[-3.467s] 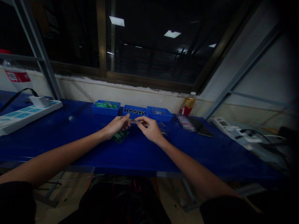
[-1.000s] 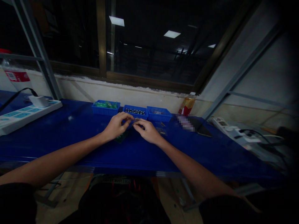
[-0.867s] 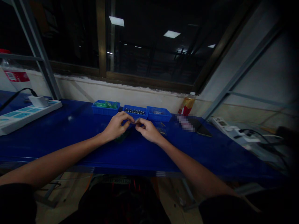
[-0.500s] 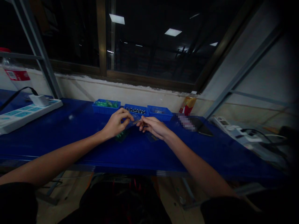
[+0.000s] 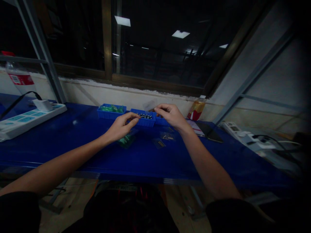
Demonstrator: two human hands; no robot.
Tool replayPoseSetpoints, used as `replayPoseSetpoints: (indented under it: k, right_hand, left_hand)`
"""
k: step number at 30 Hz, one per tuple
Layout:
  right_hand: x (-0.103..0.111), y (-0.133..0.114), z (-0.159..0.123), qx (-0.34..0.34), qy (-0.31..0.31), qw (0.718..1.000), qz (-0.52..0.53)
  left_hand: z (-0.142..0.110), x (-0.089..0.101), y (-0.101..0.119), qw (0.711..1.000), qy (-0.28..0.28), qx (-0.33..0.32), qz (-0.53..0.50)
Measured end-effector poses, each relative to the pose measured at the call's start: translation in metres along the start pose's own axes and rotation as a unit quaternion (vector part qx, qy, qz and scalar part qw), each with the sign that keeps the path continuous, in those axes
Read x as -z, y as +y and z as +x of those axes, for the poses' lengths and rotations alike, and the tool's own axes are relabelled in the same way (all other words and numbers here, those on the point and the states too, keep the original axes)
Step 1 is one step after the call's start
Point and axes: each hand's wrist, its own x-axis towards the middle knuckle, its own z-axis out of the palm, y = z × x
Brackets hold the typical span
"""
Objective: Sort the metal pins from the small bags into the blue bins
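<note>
My right hand (image 5: 172, 116) is raised over the back bins, its thumb and fingers pinching a small clear plastic bag (image 5: 149, 104) with something thin and brownish at its lower edge. To the left, my left hand (image 5: 122, 125) is closed, thumb against fingertips, by the front of the middle blue bin (image 5: 145, 122), which holds several small shiny metal pieces. Whether anything is between those fingers cannot be made out. Below it lies a clear packet with green contents (image 5: 126, 139). Small clear bags with gold-coloured pins (image 5: 159, 143) and other small parts (image 5: 167, 136) lie to the right.
A blue bin of green packets (image 5: 110, 115) stands at back left, with another blue bin (image 5: 161, 121) partly behind my right hand. A phone (image 5: 209, 132) lies on the right. Power strips (image 5: 31, 118) and a bottle (image 5: 21, 79) are at the left, more sockets at right.
My hands were together over the table with a clear bag between them. They have parted, the right moving up and right with the bag. The small bags beneath it now show.
</note>
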Motion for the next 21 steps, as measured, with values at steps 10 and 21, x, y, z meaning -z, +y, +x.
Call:
replayPoseSetpoints:
  k: [10,21]
  right_hand:
    - [0.024,0.042,-0.013,0.103,0.087,0.963,-0.232]
    - [-0.038,0.014,-0.031,0.183,-0.005,0.954,-0.236]
  left_hand:
    - [-0.008,-0.016,-0.005,0.990,-0.114,0.071,-0.048]
    - [-0.002,-0.013,-0.006,0.954,-0.064,0.185,-0.226]
